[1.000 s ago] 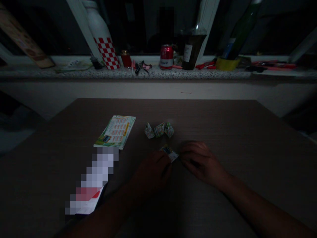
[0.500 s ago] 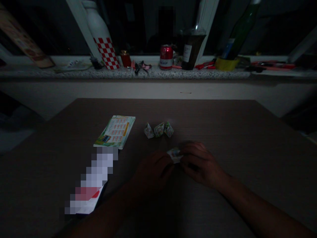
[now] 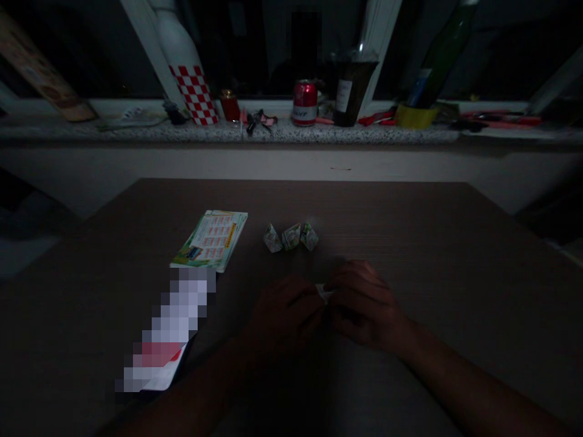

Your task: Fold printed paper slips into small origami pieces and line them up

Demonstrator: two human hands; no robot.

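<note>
Between my two hands is a small piece of folded paper (image 3: 323,293), mostly covered by my fingers. My left hand (image 3: 286,309) pinches its left side, and my right hand (image 3: 364,300) has its fingers closed on the right side. Just beyond, on the table, three small folded paper shapes stand in a row: a left one (image 3: 272,238), a middle one (image 3: 291,237) and a right one (image 3: 309,237). A stack of printed calendar cards (image 3: 212,240) lies farther left. The light is dim, so the fingertips are hard to make out.
A phone-like device (image 3: 159,376) with a bright, blurred-out screen lies left of my left forearm on the brown table (image 3: 387,218). Behind it, the speckled windowsill (image 3: 282,135) holds a checkered bottle (image 3: 194,91), a red can (image 3: 305,103), a dark cup (image 3: 350,97) and a green bottle (image 3: 449,51).
My hands have come closer together over the paper. Less of it shows now, only a narrow pale strip between the fingers. The three folded shapes and the cards stay put.
</note>
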